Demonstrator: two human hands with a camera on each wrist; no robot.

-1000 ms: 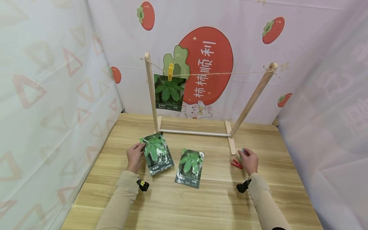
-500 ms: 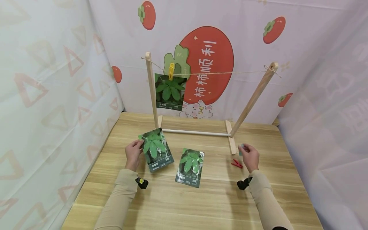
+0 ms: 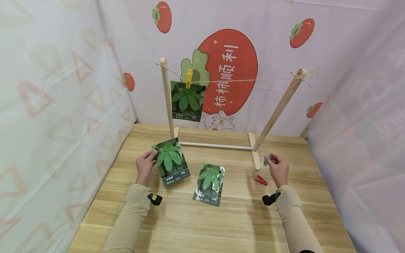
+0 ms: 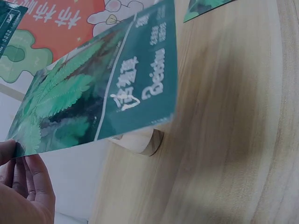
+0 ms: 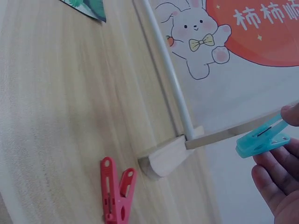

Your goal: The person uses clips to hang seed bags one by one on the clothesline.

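Observation:
My left hand (image 3: 145, 167) pinches a glossy green seed packet (image 3: 171, 161) with a leafy plant printed on it. Thumb and fingers grip its upper left edge, and the packet tilts above the tabletop in the left wrist view. A teal clothespin (image 5: 261, 140) is held by its handle ends between thumb and fingers of my right hand (image 3: 279, 170), above the right foot of the stand. Below that hand a red clothespin (image 3: 261, 180) lies on the wood. Another seed packet (image 3: 209, 184) lies flat on the table between my hands.
A wooden stand with two posts (image 3: 280, 109) and a white crossbar (image 3: 216, 145) is at the back. Its string (image 3: 240, 80) carries a third seed packet (image 3: 187, 103), clipped by a yellow clothespin (image 3: 188, 79). Printed cloth walls (image 3: 354, 105) surround the table (image 3: 227, 228).
My left hand has raised the packet slightly and tilted its face toward the head camera. My right hand has lifted the teal clothespin up and away from the red one.

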